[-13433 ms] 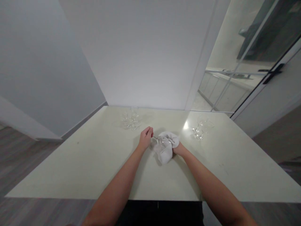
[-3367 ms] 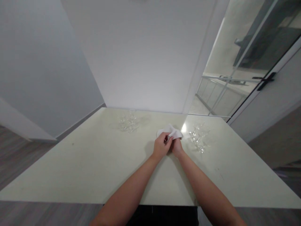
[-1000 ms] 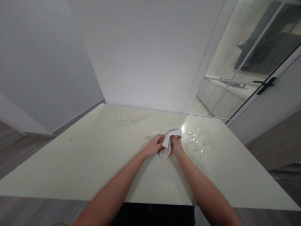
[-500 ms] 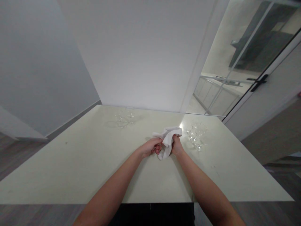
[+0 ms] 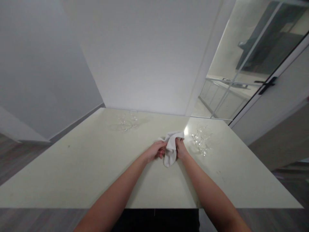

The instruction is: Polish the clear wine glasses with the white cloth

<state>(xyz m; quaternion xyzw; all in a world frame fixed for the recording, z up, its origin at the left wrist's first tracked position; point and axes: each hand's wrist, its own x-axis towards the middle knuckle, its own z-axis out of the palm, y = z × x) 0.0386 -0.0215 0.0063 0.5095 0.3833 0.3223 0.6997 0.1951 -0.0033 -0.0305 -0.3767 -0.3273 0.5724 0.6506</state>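
Observation:
My left hand (image 5: 155,151) is closed, its fingers curled and reddish around what looks like a clear glass, mostly hidden by the fingers and a white cloth. The white cloth (image 5: 171,146) is bunched between my two hands, low over the table, with one end hanging toward me. My right hand (image 5: 180,149) grips the cloth from the right side, fingers partly hidden in its folds. Just right of this hand stand several clear glasses (image 5: 201,140), close together and hard to tell apart.
Farther left on the pale table (image 5: 79,170) are more clear stemmed glasses (image 5: 126,120), near the back edge. A white wall (image 5: 145,58) rises behind the table. At the right is a glazed door with a black handle (image 5: 267,85).
The cloth has shifted and refolded between my hands; its upper right corner has drawn in and its lower end hangs slightly lower. Both hands stay in nearly the same place.

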